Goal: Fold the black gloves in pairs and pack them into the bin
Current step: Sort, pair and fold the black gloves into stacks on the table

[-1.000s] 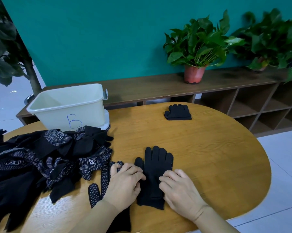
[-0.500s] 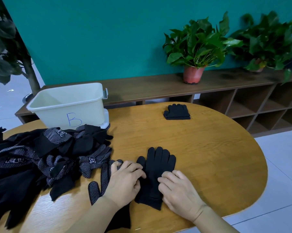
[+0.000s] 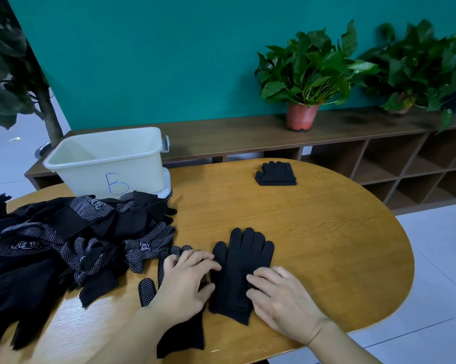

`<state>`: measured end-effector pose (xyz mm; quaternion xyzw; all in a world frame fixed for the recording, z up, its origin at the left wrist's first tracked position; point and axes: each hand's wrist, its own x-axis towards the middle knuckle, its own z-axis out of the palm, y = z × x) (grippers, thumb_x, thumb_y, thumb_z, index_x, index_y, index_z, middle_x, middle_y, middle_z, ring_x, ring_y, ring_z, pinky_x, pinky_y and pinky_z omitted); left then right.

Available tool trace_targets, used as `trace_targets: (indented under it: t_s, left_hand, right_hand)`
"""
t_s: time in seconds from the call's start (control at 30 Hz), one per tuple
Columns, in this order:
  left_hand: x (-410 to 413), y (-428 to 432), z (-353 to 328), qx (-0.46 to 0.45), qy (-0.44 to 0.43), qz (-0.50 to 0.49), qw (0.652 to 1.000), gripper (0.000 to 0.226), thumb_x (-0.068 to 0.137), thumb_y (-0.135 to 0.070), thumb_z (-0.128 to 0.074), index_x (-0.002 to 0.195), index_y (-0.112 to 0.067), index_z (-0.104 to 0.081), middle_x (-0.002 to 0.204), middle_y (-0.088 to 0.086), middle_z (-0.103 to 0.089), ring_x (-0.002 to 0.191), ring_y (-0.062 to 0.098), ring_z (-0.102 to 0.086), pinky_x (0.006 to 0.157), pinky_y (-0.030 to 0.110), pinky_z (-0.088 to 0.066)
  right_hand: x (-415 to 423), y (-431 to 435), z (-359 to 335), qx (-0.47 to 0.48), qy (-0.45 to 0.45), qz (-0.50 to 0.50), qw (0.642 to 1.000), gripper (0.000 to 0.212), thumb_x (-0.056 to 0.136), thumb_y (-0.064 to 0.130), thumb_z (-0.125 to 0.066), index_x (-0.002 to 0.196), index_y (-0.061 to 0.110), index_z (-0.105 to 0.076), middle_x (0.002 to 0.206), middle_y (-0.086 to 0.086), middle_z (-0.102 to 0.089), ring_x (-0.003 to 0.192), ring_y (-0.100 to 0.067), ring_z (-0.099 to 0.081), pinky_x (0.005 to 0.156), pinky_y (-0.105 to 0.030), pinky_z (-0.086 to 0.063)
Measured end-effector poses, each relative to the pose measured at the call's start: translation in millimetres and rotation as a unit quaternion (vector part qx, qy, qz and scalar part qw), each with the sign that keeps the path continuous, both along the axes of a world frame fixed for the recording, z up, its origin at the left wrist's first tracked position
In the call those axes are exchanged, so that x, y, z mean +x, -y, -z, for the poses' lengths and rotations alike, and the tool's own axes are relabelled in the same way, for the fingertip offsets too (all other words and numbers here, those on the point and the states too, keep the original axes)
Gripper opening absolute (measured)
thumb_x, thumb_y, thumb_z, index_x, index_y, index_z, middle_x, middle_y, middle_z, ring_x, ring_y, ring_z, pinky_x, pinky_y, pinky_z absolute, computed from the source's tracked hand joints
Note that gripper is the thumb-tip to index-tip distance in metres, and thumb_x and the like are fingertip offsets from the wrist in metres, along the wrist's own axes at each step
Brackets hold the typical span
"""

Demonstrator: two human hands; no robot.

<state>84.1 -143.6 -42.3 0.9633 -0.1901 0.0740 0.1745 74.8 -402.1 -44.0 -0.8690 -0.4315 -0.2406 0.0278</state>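
A plain black glove [image 3: 241, 261] lies flat on the wooden table [image 3: 326, 245], fingers pointing away from me. My left hand [image 3: 186, 281] rests on its left edge and partly on a dotted glove [image 3: 153, 287] beneath it. My right hand [image 3: 279, 298] presses its fingertips onto the glove's right side near the cuff. A folded pair of black gloves [image 3: 276, 174] sits at the table's far side. The cream bin [image 3: 108, 161], marked "B", stands at the back left with nothing visible inside. A pile of black gloves [image 3: 64, 240] covers the table's left part.
A low wooden shelf [image 3: 247, 135] runs behind the table with two potted plants [image 3: 305, 74] on it. A tree trunk [image 3: 48, 111] stands at the left. The table's rounded right edge drops to a pale tiled floor [image 3: 436, 271].
Both hands stay on the flat glove, which has shifted slightly toward me. The view has moved a little; nothing else has changed.
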Motion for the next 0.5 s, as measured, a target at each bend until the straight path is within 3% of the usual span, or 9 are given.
trace_targets:
  t_s: [0.13, 0.37, 0.5]
  left_hand:
    - [-14.9, -3.9, -1.0, -0.003, -0.052, 0.023, 0.998, 0.051, 0.084, -0.048, -0.058, 0.134, -0.046, -0.045, 0.140, -0.034, -0.025, 0.134, -0.011, -0.012, 0.111, 0.035, -0.005]
    - [-17.6, -3.7, -2.1, 0.009, -0.061, 0.008, 0.998, 0.049, 0.087, -0.048, -0.056, 0.134, -0.047, -0.042, 0.141, -0.033, -0.025, 0.135, -0.007, -0.014, 0.110, 0.037, -0.008]
    - [-18.7, -2.1, -5.0, 0.014, -0.060, 0.013, 0.998, 0.046, 0.087, -0.048, -0.054, 0.132, -0.048, -0.043, 0.140, -0.033, -0.025, 0.134, -0.007, -0.014, 0.106, 0.033, -0.006]
  right_hand:
    - [0.6, -2.5, -1.7, 0.000, 0.006, 0.004, 1.000, 0.013, 0.087, 0.026, -0.058, 0.084, 0.022, -0.070, 0.107, 0.004, -0.069, 0.100, -0.019, -0.061, 0.082, -0.029, -0.048]
    - [-3.9, -4.9, -2.2, -0.026, 0.012, -0.004, 1.000, 0.012, 0.085, 0.028, -0.060, 0.081, 0.022, -0.069, 0.107, 0.004, -0.068, 0.101, -0.019, -0.061, 0.087, -0.028, -0.039]
    - [-6.2, -6.3, -4.6, -0.023, 0.012, -0.003, 1.000, 0.011, 0.085, 0.027, -0.060, 0.081, 0.021, -0.069, 0.105, 0.004, -0.068, 0.100, -0.019, -0.060, 0.085, -0.028, -0.041]
